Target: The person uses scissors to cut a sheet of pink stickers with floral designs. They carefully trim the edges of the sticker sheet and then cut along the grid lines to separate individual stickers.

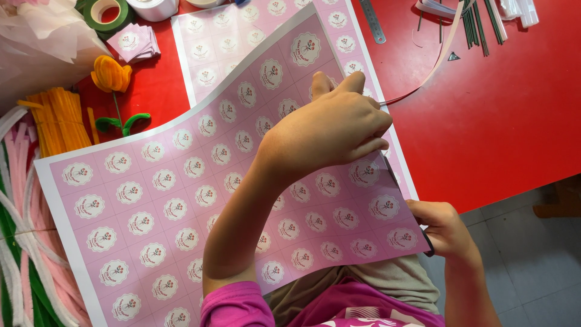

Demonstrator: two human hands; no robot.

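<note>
The left hand [330, 130] lies across a large pink sheet [151, 200] printed with rows of round white rose labels; its fingers [369, 130] are curled shut, pinching the sheet's right-hand margin. The sheet bows upward and hangs out past the desk's near edge, over the person's lap. The right hand [445, 227] sits below and to the right, at the sheet's lower right corner — its fingers are closed round the dark handle of a pair of scissors [393, 175], whose blade runs up along the sheet's right margin, mostly hidden behind the paper. A thin white strip [433, 69] curls away from the sheet's upper right edge across the red desk [502, 109].

A second sheet [242, 36] of the same labels lies flat under the first, towards the desk's far edge. Near the far left corner are a roll of green tape [108, 13] and a small stack of cut pink squares [134, 42]. An orange pipe-cleaner flower with a green stem [113, 85] lies by the left edge, beside bundles of orange pipe cleaners [57, 115] — pink, white and green ones [18, 242] lie below those. A metal ruler [372, 21] and green wire stems [478, 27] rest at the far edge.
</note>
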